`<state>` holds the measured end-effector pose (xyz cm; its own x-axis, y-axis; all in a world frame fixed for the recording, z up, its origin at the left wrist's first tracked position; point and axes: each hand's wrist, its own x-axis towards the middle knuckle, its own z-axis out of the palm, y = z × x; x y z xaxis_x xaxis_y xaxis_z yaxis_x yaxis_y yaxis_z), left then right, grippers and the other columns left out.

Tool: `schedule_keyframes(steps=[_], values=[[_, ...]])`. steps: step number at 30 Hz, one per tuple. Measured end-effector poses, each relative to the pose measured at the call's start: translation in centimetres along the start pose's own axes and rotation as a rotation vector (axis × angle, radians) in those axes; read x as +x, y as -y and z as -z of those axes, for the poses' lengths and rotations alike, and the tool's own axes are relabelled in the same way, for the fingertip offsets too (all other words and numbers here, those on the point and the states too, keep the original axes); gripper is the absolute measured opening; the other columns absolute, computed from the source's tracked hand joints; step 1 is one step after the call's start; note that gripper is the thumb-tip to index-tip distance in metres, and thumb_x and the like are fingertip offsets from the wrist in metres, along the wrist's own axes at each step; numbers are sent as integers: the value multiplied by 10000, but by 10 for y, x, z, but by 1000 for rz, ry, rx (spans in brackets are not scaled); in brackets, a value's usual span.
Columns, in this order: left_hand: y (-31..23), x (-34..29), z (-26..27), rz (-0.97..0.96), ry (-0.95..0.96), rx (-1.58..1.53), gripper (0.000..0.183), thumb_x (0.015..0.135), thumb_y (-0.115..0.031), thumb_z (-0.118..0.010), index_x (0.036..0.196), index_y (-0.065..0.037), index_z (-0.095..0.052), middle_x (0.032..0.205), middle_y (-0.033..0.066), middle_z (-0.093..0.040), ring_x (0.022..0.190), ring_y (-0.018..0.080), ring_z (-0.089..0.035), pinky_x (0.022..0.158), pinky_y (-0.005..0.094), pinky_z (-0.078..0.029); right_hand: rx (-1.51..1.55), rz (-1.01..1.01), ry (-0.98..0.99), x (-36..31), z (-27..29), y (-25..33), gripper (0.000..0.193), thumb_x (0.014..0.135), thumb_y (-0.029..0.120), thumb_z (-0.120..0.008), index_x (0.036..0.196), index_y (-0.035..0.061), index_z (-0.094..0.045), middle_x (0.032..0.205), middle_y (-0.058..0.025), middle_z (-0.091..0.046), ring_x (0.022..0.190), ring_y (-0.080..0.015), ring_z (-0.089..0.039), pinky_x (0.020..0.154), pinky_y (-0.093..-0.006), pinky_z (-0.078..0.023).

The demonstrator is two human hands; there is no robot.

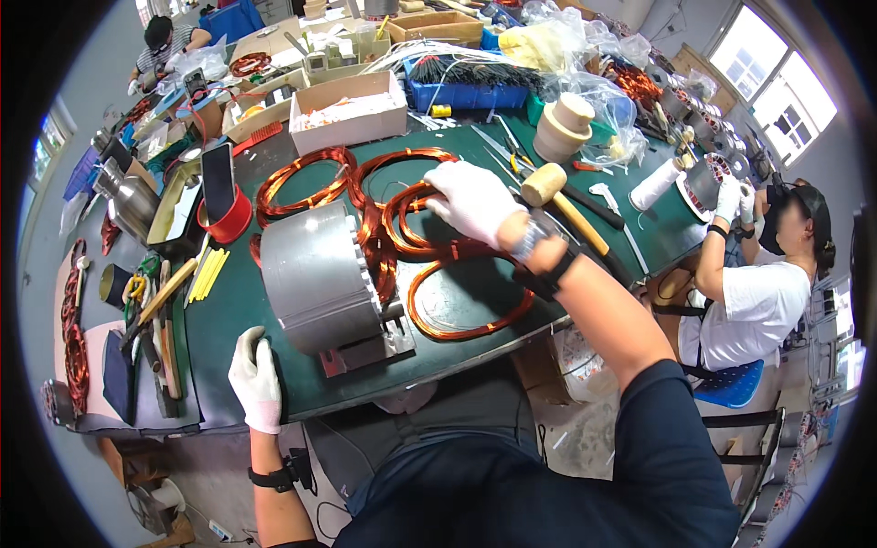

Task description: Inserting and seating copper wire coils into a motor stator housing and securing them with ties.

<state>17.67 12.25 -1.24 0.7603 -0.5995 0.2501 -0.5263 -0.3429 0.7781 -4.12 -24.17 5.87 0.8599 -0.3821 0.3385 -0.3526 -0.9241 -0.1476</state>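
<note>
My right hand [475, 203], in a white glove, reaches across the bench with its fingers closed on the edge of a copper wire coil [395, 217]. More copper coils lie around it: one loop [265, 203] at the far left, and another [417, 315] nearer me. Left of these coils stands a grey metal motor stator [315, 283], a thick cylinder on its side with copper windings at its right end. My left hand [254, 382], also gloved, rests at the bench's front edge left of the stator. Its fingers are curled, with nothing seen in them.
A mallet [545, 185], pliers and scissors lie to the right. On the left are a phone [218, 183] on a red tape roll [226, 219], yellow sticks [210, 274] and hand tools. White box [352, 110] and blue bin [466, 94] stand behind. A co-worker [763, 274] sits right.
</note>
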Motion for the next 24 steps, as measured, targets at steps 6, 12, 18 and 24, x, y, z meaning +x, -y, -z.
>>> schedule_keyframes(steps=[6,12,18,24], values=[[-4,0,-1,37,2,-64,181,995,-40,-559,1118,34,-669,962,113,-693,857,170,-634,847,298,-511,-267,39,99,28,-53,-45,156,909,115,-551,930,95,-705,925,-149,-713,932,-343,-695,812,-458,-551],[2,-2,-1,36,-8,-140,167,998,-35,-562,1105,25,-675,856,66,-639,753,108,-573,726,268,-492,28,59,-155,3,20,-29,157,927,89,-598,1053,34,-673,993,-177,-685,949,-376,-666,871,-446,-537],[-37,-45,6,-623,-262,38,298,841,123,-578,1103,5,-655,913,149,-690,759,281,-665,708,390,-558,367,42,-267,-60,95,0,197,919,35,-678,1116,40,-686,1011,-146,-693,943,-324,-680,843,-368,-552],[-197,-61,-54,-950,132,-89,505,725,-96,-813,1186,38,-658,1240,258,-627,1186,426,-620,1038,473,-499,591,115,-160,-102,121,5,179,868,1,-720,1041,46,-717,932,-93,-707,880,-238,-688,793,-330,-548]])
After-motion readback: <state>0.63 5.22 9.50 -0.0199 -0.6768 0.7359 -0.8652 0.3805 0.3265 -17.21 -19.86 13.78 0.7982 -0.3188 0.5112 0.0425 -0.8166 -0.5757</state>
